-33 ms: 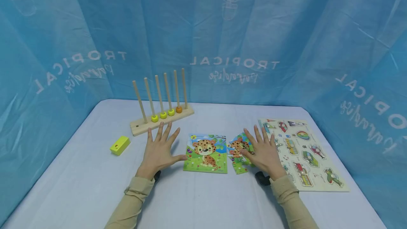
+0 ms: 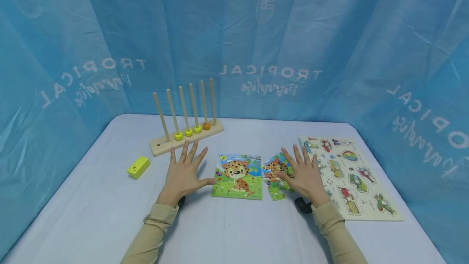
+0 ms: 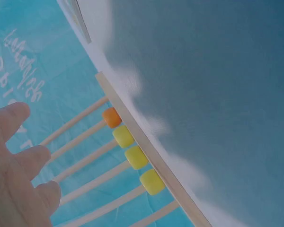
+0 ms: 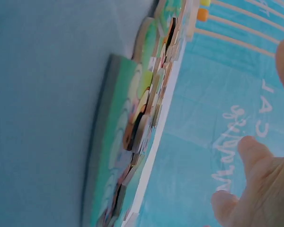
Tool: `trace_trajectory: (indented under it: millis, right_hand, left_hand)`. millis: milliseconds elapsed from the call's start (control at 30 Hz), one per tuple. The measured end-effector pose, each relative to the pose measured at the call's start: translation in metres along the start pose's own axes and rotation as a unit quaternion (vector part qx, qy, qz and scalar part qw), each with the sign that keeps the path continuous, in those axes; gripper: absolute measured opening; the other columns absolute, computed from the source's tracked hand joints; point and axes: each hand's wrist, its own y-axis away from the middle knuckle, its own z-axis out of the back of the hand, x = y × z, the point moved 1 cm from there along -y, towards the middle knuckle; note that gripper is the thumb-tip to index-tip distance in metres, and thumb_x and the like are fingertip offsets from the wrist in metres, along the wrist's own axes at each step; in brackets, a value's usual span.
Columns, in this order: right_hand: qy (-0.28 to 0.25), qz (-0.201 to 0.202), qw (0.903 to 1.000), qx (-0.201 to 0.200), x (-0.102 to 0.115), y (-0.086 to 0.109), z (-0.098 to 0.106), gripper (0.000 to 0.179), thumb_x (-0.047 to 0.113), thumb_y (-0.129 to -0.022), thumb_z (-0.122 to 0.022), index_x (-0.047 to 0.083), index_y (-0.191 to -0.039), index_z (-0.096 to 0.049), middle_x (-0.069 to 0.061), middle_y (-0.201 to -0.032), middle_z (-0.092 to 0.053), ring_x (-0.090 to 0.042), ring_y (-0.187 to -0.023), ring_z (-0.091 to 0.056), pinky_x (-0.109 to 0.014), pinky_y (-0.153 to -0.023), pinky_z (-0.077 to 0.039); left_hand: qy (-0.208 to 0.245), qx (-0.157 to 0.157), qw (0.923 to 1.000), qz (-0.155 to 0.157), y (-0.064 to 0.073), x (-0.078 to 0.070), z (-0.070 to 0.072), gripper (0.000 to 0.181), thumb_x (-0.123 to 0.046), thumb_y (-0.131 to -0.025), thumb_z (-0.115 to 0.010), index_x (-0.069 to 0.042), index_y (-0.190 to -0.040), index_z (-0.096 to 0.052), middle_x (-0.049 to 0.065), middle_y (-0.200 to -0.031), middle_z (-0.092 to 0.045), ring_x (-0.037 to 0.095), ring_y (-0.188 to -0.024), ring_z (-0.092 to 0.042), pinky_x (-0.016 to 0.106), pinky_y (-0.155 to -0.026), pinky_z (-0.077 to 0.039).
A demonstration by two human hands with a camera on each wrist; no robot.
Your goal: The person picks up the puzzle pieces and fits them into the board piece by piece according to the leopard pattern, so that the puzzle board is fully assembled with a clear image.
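Observation:
My left hand (image 2: pixel 182 176) is spread, palm down, with nothing in it. Its thumb tip overlaps the left edge of a leopard picture puzzle (image 2: pixel 238 178) in the head view. To the right, my right hand (image 2: pixel 305 178) has its fingers splayed and holds nothing. Beneath its thumb lie loose leopard puzzle pieces (image 2: pixel 270 169), partly hidden by the hand. In the left wrist view, fingers (image 3: pixel 31 161) appear beside the wooden peg stand (image 3: pixel 132 137). The right wrist view has fingertips (image 4: pixel 251 144) apart from the overlapping puzzle pieces (image 4: pixel 144 113).
Behind my left hand, the peg stand carries three yellow beads (image 2: pixel 188 133) and one orange bead (image 2: pixel 207 126). A yellow block (image 2: pixel 139 167) lies at the left. At the right is a vehicle puzzle board (image 2: pixel 370 209). A blue curtain (image 2: pixel 234 44) surrounds the white table (image 2: pixel 91 211).

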Motion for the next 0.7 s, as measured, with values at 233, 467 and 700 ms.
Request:
trace_trajectory:
  millis: [233,467,700]
  right_hand:
    - [-0.011,-0.005,0.9999,0.002,-0.002,0.004,-0.005,0.081,0.066,-0.090,-0.048,0.026,-0.156,-0.022,-0.021,-0.161,-0.016,-0.049,-0.147,-0.010,-0.069,-0.118,-0.004]
    - [-0.018,-0.004,0.9998,0.005,-0.001,-0.003,0.001,0.079,0.059,-0.089,-0.057,0.021,-0.153,-0.031,-0.023,-0.158,-0.025,-0.050,-0.144,-0.021,-0.068,-0.117,-0.014]
    - [-0.060,0.063,0.9961,0.016,0.020,-0.011,-0.007,0.041,0.037,-0.085,-0.072,0.018,-0.121,-0.067,-0.018,-0.117,-0.060,-0.035,-0.099,-0.057,-0.047,-0.080,-0.050]
  left_hand:
    - [0.012,0.002,0.9999,-0.003,0.002,-0.001,-0.004,0.102,-0.077,-0.071,-0.062,-0.022,-0.152,-0.033,0.015,-0.161,-0.022,0.042,-0.149,-0.012,0.071,-0.116,-0.006]
    - [0.049,0.051,0.9974,-0.014,-0.001,-0.013,-0.003,0.103,-0.078,-0.073,-0.058,-0.019,-0.153,-0.031,0.014,-0.162,-0.020,0.041,-0.150,-0.011,0.071,-0.116,-0.004]
    - [0.118,0.147,0.9812,-0.041,0.001,-0.031,-0.009,0.098,-0.062,-0.079,-0.068,-0.009,-0.152,-0.031,0.012,-0.159,-0.028,0.040,-0.149,-0.017,0.068,-0.118,-0.013]
